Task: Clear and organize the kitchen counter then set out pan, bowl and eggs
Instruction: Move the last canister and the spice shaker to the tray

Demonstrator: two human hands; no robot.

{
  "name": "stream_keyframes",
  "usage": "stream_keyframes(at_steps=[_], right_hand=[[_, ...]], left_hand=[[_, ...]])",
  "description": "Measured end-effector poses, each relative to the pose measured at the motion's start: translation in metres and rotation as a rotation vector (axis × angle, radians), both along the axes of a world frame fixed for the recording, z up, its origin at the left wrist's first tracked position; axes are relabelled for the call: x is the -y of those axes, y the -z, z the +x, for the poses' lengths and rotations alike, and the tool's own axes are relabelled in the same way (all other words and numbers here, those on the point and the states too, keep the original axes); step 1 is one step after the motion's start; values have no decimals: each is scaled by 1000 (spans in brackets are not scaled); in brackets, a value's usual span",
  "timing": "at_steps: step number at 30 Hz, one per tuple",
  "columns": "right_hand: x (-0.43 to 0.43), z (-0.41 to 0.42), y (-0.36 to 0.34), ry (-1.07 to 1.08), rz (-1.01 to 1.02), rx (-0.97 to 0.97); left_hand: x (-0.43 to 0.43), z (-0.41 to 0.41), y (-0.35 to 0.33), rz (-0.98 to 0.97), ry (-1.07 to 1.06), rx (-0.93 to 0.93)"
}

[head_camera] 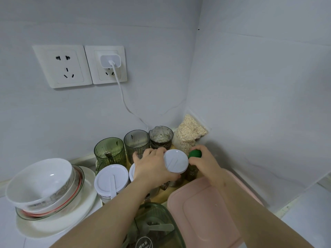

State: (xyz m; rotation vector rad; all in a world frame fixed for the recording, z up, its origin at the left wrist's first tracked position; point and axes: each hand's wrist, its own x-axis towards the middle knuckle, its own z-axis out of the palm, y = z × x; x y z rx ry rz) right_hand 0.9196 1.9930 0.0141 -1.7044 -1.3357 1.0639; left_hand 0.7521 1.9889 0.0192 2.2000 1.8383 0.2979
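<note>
Observer: Bowl first, from the head view: where is it placed?

Checker: The white bowl (pixel 41 178) is seen well to the left of the white-lidded jar (pixel 176 161). It is seated mouth-up on top of a stack of dishes (pixel 77 190) on the counter (pixel 9 226). No pan and no eggs are shown.

Observer: How are the hands engaged?

Checker: The left hand (pixel 152 165) is wrapped round the jar from its left side, thumb under the lid rim. The jar is tipped so that its lid is turned toward the camera. The right hand (pixel 206 161) is clamped on a green-capped bottle (pixel 195 154) just right of the jar, and the bottle's long axis is held about upright.

Observer: What else is crowded round the jar?

Checker: A second lidded jar (pixel 111 179) is set to its left and ribbed cups (pixel 137 140) behind it. A bag of oats (pixel 189 133) is propped behind and to its right, and a pink box lid (pixel 206 212) lies in front.

Observer: Which relation is the coming move judged to turn on?

Checker: Tidying is judged to be the step in hand, with both hands occupied. The bowl lies leftward of both hands and the left hand is the nearer. The jar would have to be set down before the bowl could be reached
</note>
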Motion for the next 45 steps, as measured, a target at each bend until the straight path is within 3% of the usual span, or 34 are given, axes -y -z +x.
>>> stream_keyframes(at_steps=[5,11,18,28,35,45], right_hand=[[2,-3,2,42,30,102],[-4,-4,0,192,109,32],[-17,-17,-23,166,250,-34],[-28,-22,-18,124,206,-76],[-36,-33,-13,4,112,63],[-47,-44,-13,-56,27,-15]], left_hand=[[-1,-1,0,-5,4,10],[-1,-1,-1,-21,16,9],[0,-2,0,-29,29,-5],[-2,-4,2,1,29,27],[-1,-2,2,16,24,18],[-1,-2,3,12,24,-3]])
